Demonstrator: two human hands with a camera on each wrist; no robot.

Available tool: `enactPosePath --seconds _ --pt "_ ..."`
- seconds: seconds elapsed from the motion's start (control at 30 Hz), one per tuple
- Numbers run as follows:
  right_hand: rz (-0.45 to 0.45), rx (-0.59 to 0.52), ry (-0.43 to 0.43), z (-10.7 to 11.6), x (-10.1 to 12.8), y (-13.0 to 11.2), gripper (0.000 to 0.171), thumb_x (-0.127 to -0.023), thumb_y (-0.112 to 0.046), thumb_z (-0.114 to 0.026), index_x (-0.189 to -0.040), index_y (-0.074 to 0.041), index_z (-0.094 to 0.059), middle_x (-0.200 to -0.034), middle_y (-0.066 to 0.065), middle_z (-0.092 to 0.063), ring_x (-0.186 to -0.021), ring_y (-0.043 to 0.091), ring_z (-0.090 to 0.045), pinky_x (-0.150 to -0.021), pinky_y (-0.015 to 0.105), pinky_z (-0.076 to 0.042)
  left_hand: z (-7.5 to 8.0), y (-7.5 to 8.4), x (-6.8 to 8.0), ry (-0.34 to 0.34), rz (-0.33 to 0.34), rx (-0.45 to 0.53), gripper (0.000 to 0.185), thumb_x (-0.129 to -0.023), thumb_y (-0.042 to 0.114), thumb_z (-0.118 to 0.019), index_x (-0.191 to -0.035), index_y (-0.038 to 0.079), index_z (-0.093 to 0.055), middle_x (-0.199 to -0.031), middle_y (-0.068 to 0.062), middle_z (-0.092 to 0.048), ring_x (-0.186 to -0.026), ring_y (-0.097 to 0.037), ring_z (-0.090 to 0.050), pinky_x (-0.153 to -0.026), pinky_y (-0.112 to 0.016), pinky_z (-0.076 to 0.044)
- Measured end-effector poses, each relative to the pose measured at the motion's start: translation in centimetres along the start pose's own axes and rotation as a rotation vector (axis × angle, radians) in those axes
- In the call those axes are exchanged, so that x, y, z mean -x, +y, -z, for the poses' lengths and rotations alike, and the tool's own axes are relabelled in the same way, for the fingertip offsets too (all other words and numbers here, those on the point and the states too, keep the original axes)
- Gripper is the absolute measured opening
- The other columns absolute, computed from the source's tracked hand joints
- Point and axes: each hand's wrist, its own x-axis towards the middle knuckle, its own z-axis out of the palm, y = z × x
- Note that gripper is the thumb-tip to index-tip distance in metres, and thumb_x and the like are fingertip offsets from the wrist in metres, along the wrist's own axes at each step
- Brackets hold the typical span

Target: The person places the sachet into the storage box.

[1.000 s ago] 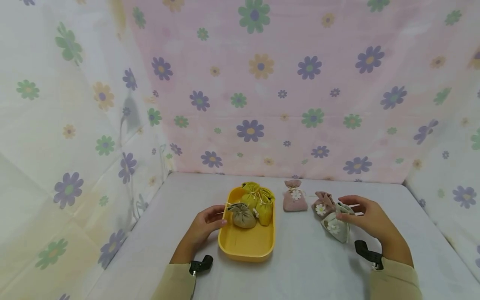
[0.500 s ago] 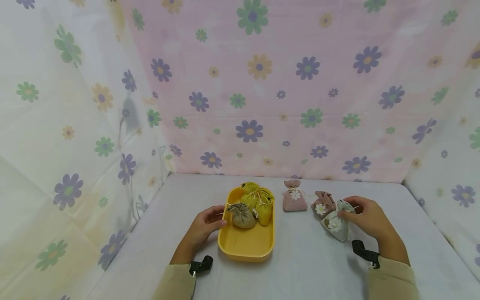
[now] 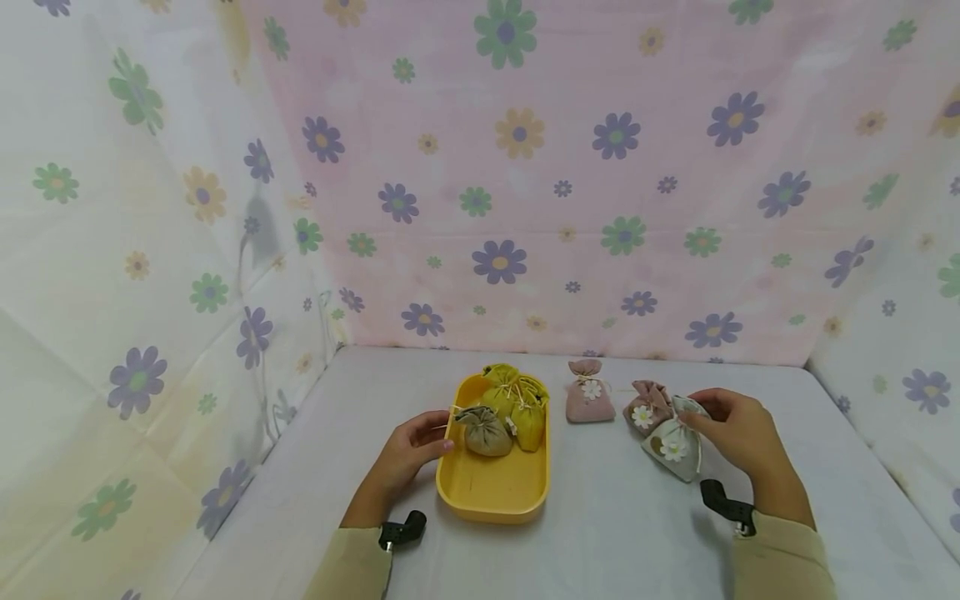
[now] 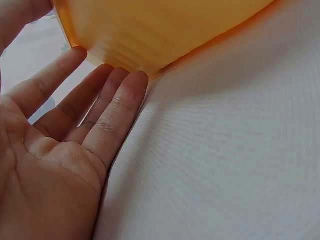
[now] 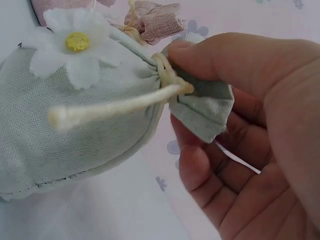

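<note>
Right hand (image 3: pixel 741 429) now pinches the green bag (image 3: pixel 662 465) by its neck.
A second ago the fingers stood spread above the bag's top; now thumb and fingers have closed on the gathered cloth beside the cord, so the pick-up looks begun, though I cannot tell whether the bag has left the bench (image 3: pixel 615 525). It is on the right, right of the tray (image 3: pixel 497 492), just beside a pink bag (image 3: pixel 655 398); another pink bag (image 3: pixel 588 410) lies farther left. The left hand (image 3: pixel 405 457) has stayed put, its fingers fairly straight against the tray's left wall, apparently steadying it. The two hands are well apart. In the tray's far half sit two yellow bags (image 3: pixel 531 429) and a brown bag (image 3: pixel 487 435).
</note>
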Motion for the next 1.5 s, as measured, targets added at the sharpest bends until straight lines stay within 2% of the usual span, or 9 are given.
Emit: enactPosePath --seconds 0.17,0.5,0.83,1.1,1.5 --pt "-0.016 -0.019 0.005 0.2 0.2 -0.5 0.057 -0.094 -0.055 -0.07 -0.127 -0.009 -0.07 -0.118 0.017 -0.074 -0.107 0.033 -0.067 -0.082 0.047 -0.058 0.0 0.1 0.0 0.006 0.021 0.006 0.051 -0.09 0.023 -0.081 -0.138 0.019 -0.062 -0.144 -0.002 -0.061 -0.136 -0.026 -0.058 -0.109 -0.036 -0.052" --pt "0.003 -0.027 0.019 0.5 0.5 -1.0 0.051 -0.093 -0.057 -0.07 -0.118 -0.013 -0.075 -0.108 0.008 -0.076 -0.098 0.024 -0.065 -0.074 0.031 -0.052 0.0 0.2 0.0 0.008 0.022 0.001 0.052 -0.09 0.023 -0.082 -0.138 0.019 -0.062 -0.145 -0.002 -0.061 -0.137 -0.025 -0.058 -0.11 -0.036 -0.052" --pt "0.035 -0.024 0.056 1.0 0.8 -1.6 0.048 -0.094 -0.055 -0.07 -0.116 -0.013 -0.077 -0.105 0.008 -0.077 -0.094 0.023 -0.066 -0.072 0.031 -0.053 -0.1 0.2 0.1 0.004 0.013 -0.013 0.054 -0.091 0.025 -0.081 -0.14 0.017 -0.061 -0.146 -0.003 -0.06 -0.137 -0.026 -0.057 -0.11 -0.035 -0.052" --pt "0.061 -0.022 0.068 1.2 0.8 -1.8 0.046 -0.094 -0.054 -0.071 -0.114 -0.013 -0.077 -0.105 0.008 -0.077 -0.093 0.021 -0.066 -0.072 0.03 -0.054 -0.1 0.4 0.1 0.017 0.036 -0.006 0.052 -0.09 0.023 -0.082 -0.138 0.019 -0.062 -0.144 -0.002 -0.061 -0.137 -0.026 -0.057 -0.111 -0.038 -0.051" --pt "0.07 -0.064 0.072 1.7 1.2 -2.4 0.045 -0.093 -0.055 -0.072 -0.114 -0.015 -0.077 -0.105 0.007 -0.077 -0.087 0.01 -0.065 -0.07 0.024 -0.055 -0.1 0.5 0.2 0.018 0.035 -0.02 0.053 -0.09 0.026 -0.082 -0.138 0.02 -0.062 -0.144 0.0 -0.061 -0.136 -0.025 -0.058 -0.111 -0.037 -0.051"
